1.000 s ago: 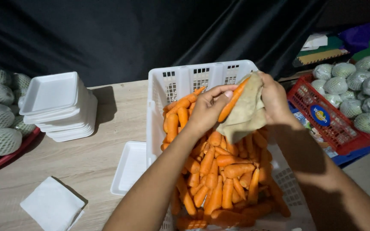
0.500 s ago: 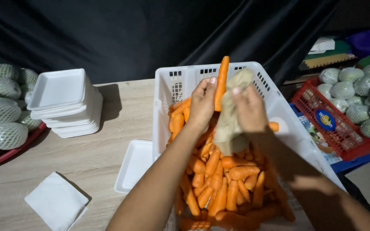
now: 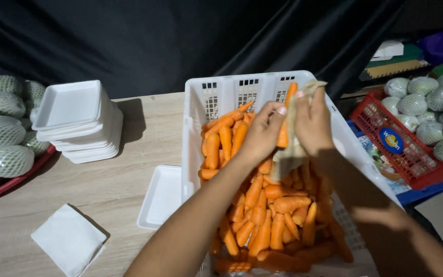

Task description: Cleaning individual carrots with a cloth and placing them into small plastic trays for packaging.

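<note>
Here, over the far end of a white slatted crate (image 3: 334, 149) heaped with loose orange carrots (image 3: 270, 215): left hand (image 3: 262, 134) and right hand (image 3: 314, 125) close together, both raised above the pile. Left hand closed on a single carrot (image 3: 286, 115), gripped low on its length, held nearly upright with its tip just clear of the crate's back wall. Right hand closed on a beige cloth (image 3: 296, 146), folded against that same carrot, one edge showing above the fingers, the rest hanging below the palm toward the heap. Both forearms reaching in from the near edge, the right one mostly in shadow. Left of the crate, on the pale wooden tabletop (image 3: 129, 179): one shallow white foam tray (image 3: 162, 197) lying flat and touching the crate's side, a stack of white foam trays (image 3: 78, 120) farther back, and a folded white napkin (image 3: 68, 239) near the front edge. At far left, round green fruits in white netting (image 3: 3, 131) in a red tray. At far right, well apart from the hands, a red plastic basket (image 3: 385, 133) with more netted green fruits (image 3: 426, 110). Behind everything, a black curtain (image 3: 155, 41).
</note>
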